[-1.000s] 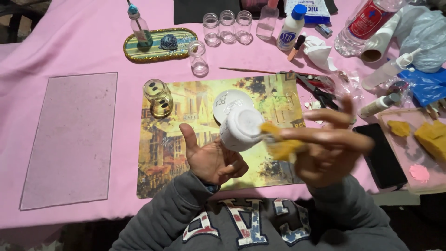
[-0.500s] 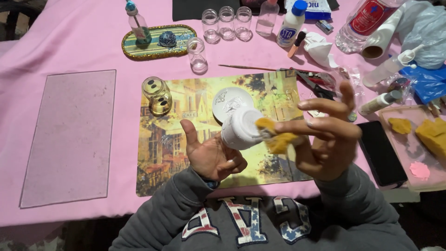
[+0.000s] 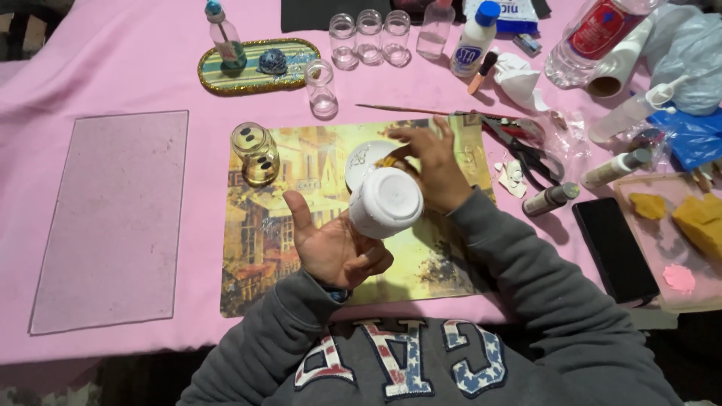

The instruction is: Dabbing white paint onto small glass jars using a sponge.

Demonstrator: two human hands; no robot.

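The left hand (image 3: 335, 244), palm up, grips a white-painted round jar (image 3: 386, 201) above a yellow picture placemat (image 3: 301, 256). The right hand (image 3: 430, 165), fingers curled, reaches a white saucer (image 3: 362, 159) just beyond.

A home craft table: pink cloth (image 3: 113, 68), small glass jars (image 3: 368, 34), glue bottle (image 3: 474, 37), scissors (image 3: 526, 150).
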